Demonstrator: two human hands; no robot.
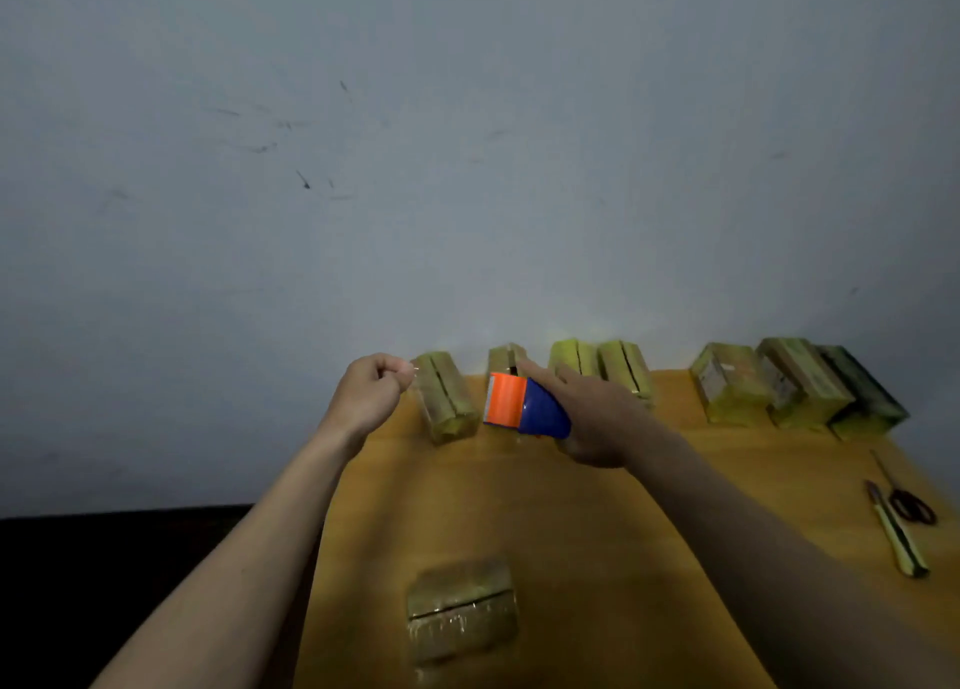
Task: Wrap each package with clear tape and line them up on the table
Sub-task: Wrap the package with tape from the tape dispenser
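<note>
My right hand [597, 418] grips an orange and blue tape dispenser [524, 405], held above the yellow table [597, 558] near its far edge. My left hand [371, 392] is raised to the dispenser's left, fingers curled with thumb and forefinger pinched together; clear tape between them cannot be made out. One brownish package [460, 613] lies near me on the table, shiny with tape. Several yellowish packages stand in a row along the far edge: one at the left [447, 400], one partly behind the dispenser [505, 360], a pair [602, 368], and a group at the right [789, 389].
Scissors [906, 498] and a yellow-handled utility knife [898, 537] lie at the table's right edge. A grey wall rises directly behind the package row. Left of the table is a dark floor area.
</note>
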